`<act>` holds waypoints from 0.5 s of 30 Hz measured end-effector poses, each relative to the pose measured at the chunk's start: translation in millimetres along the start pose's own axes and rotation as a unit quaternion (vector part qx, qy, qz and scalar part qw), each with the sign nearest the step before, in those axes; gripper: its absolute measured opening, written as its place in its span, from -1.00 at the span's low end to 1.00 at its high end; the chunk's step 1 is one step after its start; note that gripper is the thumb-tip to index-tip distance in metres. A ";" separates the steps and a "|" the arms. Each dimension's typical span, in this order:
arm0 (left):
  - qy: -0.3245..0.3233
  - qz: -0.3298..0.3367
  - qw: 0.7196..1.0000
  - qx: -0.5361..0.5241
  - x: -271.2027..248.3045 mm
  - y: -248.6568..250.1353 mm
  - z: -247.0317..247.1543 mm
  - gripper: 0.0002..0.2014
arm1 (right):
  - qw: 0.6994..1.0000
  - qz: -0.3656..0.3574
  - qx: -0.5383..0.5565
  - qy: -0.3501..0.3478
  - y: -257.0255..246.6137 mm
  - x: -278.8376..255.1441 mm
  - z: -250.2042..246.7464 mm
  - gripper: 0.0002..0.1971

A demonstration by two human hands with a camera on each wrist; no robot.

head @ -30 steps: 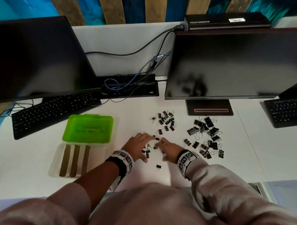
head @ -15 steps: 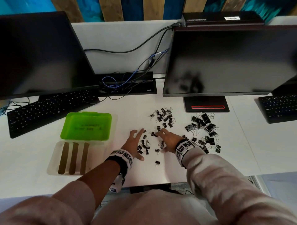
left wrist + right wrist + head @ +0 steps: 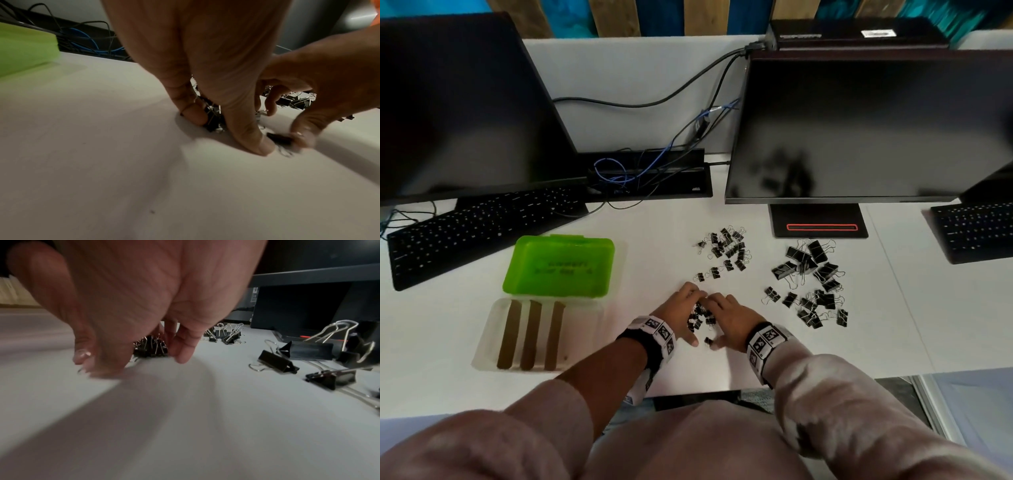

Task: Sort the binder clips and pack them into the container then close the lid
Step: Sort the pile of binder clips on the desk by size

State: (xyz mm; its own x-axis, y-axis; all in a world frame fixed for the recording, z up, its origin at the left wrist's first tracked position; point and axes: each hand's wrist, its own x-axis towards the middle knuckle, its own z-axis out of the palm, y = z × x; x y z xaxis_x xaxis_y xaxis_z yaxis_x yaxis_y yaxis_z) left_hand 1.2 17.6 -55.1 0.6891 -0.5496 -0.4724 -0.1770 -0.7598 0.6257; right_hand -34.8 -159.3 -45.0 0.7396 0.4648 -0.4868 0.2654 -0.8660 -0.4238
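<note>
Both hands cup a small heap of small black binder clips (image 3: pixel 700 316) near the desk's front edge. My left hand (image 3: pixel 680 311) curls round it from the left, my right hand (image 3: pixel 730 318) from the right. The left wrist view has the left fingers (image 3: pixel 192 112) planted on the desk with clips behind them. One stray small clip (image 3: pixel 280 139) lies between the two thumbs. In the right wrist view the heap (image 3: pixel 151 348) sits behind the curled right fingers (image 3: pixel 185 352). The clear container base (image 3: pixel 493 329) with three brown dividers lies left, its green lid (image 3: pixel 558 265) behind it.
More small clips (image 3: pixel 726 248) lie scattered farther back. Larger clips (image 3: pixel 810 284) are spread to the right, close to my right wrist. Two monitors, a monitor stand (image 3: pixel 820 222), two keyboards (image 3: pixel 476 233) and a cable tray line the back of the desk.
Both hands spread apart and forward over the scattered small clips, then drew back toward me and closed together, raking the clips into one heap between them.
</note>
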 end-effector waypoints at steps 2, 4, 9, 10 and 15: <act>0.011 0.005 1.000 -0.007 -2.6 -2.0 -1.9 0.02 | 0.999 0.000 0.018 0.032 0.9 1.5 0.1 -0.23; 0.035 0.012 0.999 0.014 -7.3 -4.4 -4.6 0.02 | 0.997 -0.002 0.049 0.057 3.4 3.3 -1.7 -0.38; 0.063 -0.028 0.994 0.086 -9.9 -8.6 -13.1 0.27 | 0.992 0.025 0.112 0.058 10.9 8.9 -5.7 -0.13; 0.050 -0.036 0.995 0.081 -7.6 -8.1 -14.3 0.33 | 0.992 0.030 0.117 0.047 11.7 10.5 -7.3 -0.05; -0.015 -0.022 0.996 0.084 6.7 -0.1 -17.5 0.41 | 0.996 0.009 0.084 -0.002 11.6 15.9 -6.6 0.06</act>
State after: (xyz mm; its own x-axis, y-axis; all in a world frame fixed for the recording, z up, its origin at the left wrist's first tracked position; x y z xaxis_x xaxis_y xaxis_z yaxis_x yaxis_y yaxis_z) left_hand 18.2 20.0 -47.5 0.6780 -0.5225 -0.5171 -0.2643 -0.8296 0.4918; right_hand -15.9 -163.1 -52.7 0.7412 0.4503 -0.4978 0.1447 -0.8313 -0.5366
